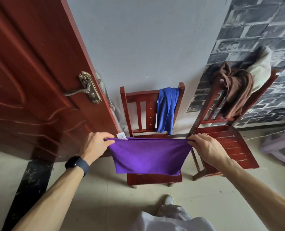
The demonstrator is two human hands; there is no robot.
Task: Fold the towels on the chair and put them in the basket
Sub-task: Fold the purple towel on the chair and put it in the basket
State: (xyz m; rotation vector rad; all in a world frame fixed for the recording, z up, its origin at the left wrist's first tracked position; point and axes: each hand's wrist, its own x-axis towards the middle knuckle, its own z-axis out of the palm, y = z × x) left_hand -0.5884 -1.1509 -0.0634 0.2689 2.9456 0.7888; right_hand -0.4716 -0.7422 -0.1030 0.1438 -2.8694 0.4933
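A purple towel (147, 155) hangs doubled over, stretched flat in the air above the seat of the middle red wooden chair (139, 100). My left hand (95, 144) pinches its upper left corner, where a white label sticks up. My right hand (205, 145) pinches the upper right corner. A blue towel (166, 109) is draped over the backrest of that chair. On the second red chair (228, 144) to the right, a brown towel (236, 90) and a cream towel (260, 70) hang over the backrest. No basket is in view.
An open red door (38, 80) with a brass handle stands close on the left. A grey wall is behind the chairs, with brick-pattern wallpaper on the right. A pale purple stool (281, 145) sits at the right edge. My foot (168, 200) is on the tiled floor below.
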